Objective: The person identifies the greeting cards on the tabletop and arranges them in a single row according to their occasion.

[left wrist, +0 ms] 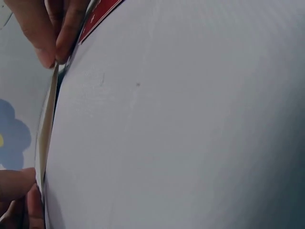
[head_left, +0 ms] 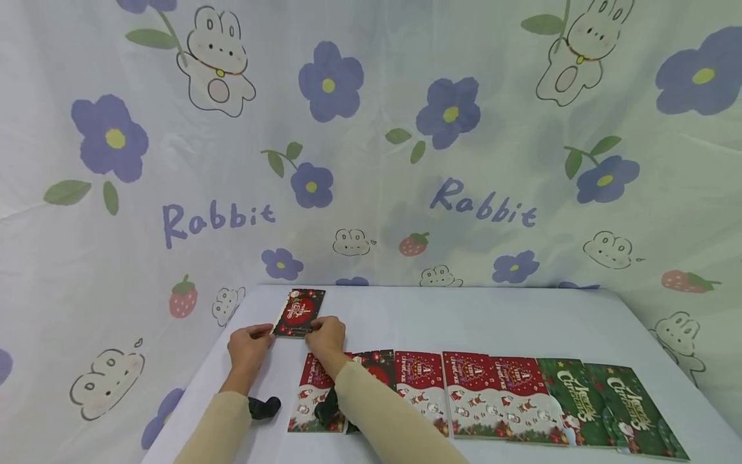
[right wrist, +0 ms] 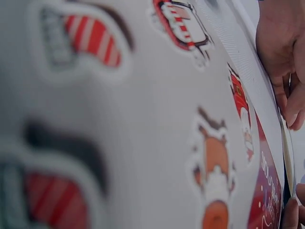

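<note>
Head view: a person's left hand (head_left: 248, 351) pinches the near-left corner of a dark Christmas card (head_left: 299, 312) with a round red centre, while the right hand (head_left: 328, 335) pinches its near-right corner. This card is at the far left part of the white table (head_left: 464, 322), beyond a row of other cards. From left to right, the row shows a red Christmas card (head_left: 307, 412), a second dark card (head_left: 373, 357) partly covered by the right sleeve (head_left: 382, 412), three more red cards and overlapping green Christmas cards (head_left: 634, 403). A backdrop (head_left: 371, 161) printed with rabbits, purple flowers and strawberries stands behind.

Left wrist view: the held card appears almost edge-on, a thin pale strip between the hands, with thumb and fingers pressed together on either end. A red corner shows at the top.

Right wrist view: a red-and-white card with stockings and a reindeer fills the foreground, blurred at left. Both hands grip the held card's edge at the far right.
</note>
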{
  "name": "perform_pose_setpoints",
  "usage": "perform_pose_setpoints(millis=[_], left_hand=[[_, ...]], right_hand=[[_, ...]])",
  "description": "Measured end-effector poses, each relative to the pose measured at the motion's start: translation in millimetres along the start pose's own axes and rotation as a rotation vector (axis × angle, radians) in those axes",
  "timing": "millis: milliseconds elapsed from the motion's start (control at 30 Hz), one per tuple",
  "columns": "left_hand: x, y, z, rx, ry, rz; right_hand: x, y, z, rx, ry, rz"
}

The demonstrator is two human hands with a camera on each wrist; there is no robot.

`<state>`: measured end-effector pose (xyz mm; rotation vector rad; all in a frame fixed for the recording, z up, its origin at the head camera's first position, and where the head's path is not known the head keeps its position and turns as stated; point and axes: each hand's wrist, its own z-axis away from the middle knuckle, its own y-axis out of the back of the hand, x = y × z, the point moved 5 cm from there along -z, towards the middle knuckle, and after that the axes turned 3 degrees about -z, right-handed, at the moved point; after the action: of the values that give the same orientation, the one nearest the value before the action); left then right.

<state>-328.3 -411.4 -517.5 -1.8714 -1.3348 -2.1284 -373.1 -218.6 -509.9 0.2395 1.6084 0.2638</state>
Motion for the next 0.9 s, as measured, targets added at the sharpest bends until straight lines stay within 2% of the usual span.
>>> perform_pose_setpoints(millis=[233,400,600,733,900], left_hand=[[1.8,4.3,5.5,0.025,0.003,0.03],[7.1,8.9,9.4,0.033,0.0,0.115],[20.3,10.9,16.9,-0.003,-0.014,0.203],[32.6,11.2,22.5,-0.031,-0.036,0.214],[50.2,9.0,32.3,-0.094,-0.065,0.219]], right_hand=[[3.2,3.4,-1.1,-0.006,-0.009,-0.051],[-3.0,8.7,-1.0,-0.015,0.026,-0.094],[-17.4,21.7,4.2,-0.038,0.048,-0.201],[-26.6,33.0,7.2,-0.047,0.054,-0.256],[-36.3,50.9,7.4,-0.036,0.102,-0.261]])
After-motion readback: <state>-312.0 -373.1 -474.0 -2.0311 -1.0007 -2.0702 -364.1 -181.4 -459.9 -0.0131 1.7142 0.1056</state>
